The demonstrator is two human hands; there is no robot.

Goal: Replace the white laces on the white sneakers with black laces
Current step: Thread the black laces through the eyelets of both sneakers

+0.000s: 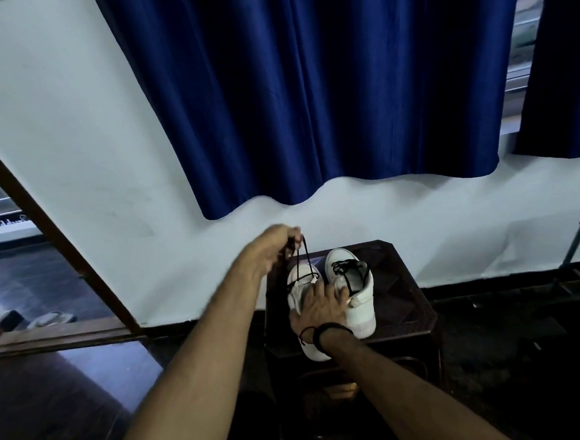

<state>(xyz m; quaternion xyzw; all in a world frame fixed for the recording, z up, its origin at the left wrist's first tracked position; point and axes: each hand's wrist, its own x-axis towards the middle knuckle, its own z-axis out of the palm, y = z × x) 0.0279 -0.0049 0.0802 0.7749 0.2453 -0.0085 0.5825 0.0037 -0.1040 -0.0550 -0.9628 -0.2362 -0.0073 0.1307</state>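
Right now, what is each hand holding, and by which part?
Left hand pinches the black lace near its raised top. Right hand rests across the white sneakers, gripping nothing.

Both sneakers (351, 284) crowd the small dark table (414, 300), bare table showing only to their right, the wall (384, 213) just behind.

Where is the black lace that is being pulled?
Low in the head view: the left hand pinches the black lace above the left sneaker.

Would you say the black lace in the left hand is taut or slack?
Taut: the black lace runs straight from the left hand down to the left sneaker.
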